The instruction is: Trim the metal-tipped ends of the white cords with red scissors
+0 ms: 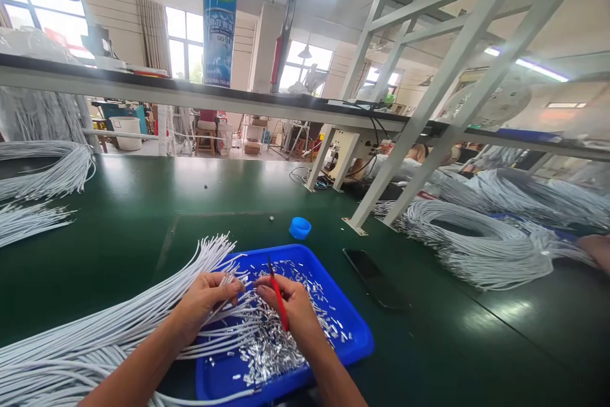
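Observation:
My left hand is closed around the ends of a few white cables, part of a long bundle that runs in from the left. In my right hand is a pair of red-handled pliers, dark tips pointing up and away. The thumb and fingertips of that hand are pinched close to the cable ends; what they pinch is too small to make out. Both hands are over a blue tray, where many small shiny metal pieces lie loose. Some cable ends rest over the tray's left side.
A blue cap and a black phone lie beyond and right of the tray. Coiled white cables are at right, near another person's hand. More cables lie at left. A spray can stands on the shelf.

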The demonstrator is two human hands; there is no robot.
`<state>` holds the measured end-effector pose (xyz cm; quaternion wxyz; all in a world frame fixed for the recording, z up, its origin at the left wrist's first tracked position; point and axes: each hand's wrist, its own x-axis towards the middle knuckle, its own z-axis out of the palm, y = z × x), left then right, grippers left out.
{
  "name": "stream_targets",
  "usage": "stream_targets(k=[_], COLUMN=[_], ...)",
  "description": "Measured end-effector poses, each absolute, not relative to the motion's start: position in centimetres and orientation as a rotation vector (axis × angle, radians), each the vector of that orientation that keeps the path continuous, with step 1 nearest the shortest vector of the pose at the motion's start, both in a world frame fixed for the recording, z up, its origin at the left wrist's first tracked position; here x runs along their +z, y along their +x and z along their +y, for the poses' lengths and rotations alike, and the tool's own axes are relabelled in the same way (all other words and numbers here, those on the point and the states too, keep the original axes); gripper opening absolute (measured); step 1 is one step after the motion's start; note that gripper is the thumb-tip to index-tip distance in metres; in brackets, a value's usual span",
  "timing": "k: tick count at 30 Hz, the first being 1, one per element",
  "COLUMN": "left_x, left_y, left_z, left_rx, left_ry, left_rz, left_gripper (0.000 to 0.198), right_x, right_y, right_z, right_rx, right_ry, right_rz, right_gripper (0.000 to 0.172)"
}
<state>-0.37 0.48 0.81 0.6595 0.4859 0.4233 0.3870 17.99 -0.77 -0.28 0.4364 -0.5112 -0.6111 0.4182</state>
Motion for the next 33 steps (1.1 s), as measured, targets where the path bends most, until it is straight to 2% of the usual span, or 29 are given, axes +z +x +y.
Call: stream_targets(k=[2, 4, 8, 9, 10, 14, 20, 23, 26, 33], left_x=[0.9, 0.8, 0.0, -0.1, -0.1, 0.4, 0.9, 1.4, 1.8, 0.8], left_y=[-0.2, -0.1, 0.1, 0.1, 0.1, 0.3, 0.1, -0.6, -1.4, -1.5], left_z=[0.2, 0.1, 0.1, 0.1, 0.1, 0.1, 0.1, 0.3, 0.7, 1.4], left_rx=[0.832, 0.813, 0.872, 0.900, 0.924, 0.966, 0.883, 0.780, 0.680, 0.862], left_ry=[1.189, 1.293, 1.487, 1.512, 1.523, 1.360, 1.211, 1.164, 1.114, 0.965], left_rz=[0.930, 0.956, 1.259, 1.293, 1.274, 1.052, 1.002, 0.958, 0.954, 0.976], left_gripper=[0.034, 0.034, 0.026, 0.023, 0.020, 0.023, 0.031, 0.033, 0.039, 0.029], right_x=[-0.3, -0.5, -1.1, -1.2, -1.3, -1.4, -1.3, -1.0, -0.4, 0.3], right_y=[17.1, 16.2, 15.5, 15.6, 15.7, 16.5, 17.1, 17.3, 17.6, 17.6], right_z=[-1.1, -1.4, -1.8, -1.8, -1.7, -1.0, -0.8, -1.1, -1.2, -1.5], right_rx=[1.241, 1.254, 0.647, 0.593, 0.651, 1.263, 1.408, 1.302, 1.044, 0.559], right_ry=[-1.107, -1.061, -1.185, -1.196, -1.195, -1.035, -0.992, -1.048, -1.135, -1.325], right_rz=[-1.387, -1.385, -1.603, -1.604, -1.564, -1.118, -1.096, -1.170, -1.335, -1.882], right_gripper=[0.037, 0.035, 0.029, 0.028, 0.028, 0.035, 0.035, 0.033, 0.030, 0.024])
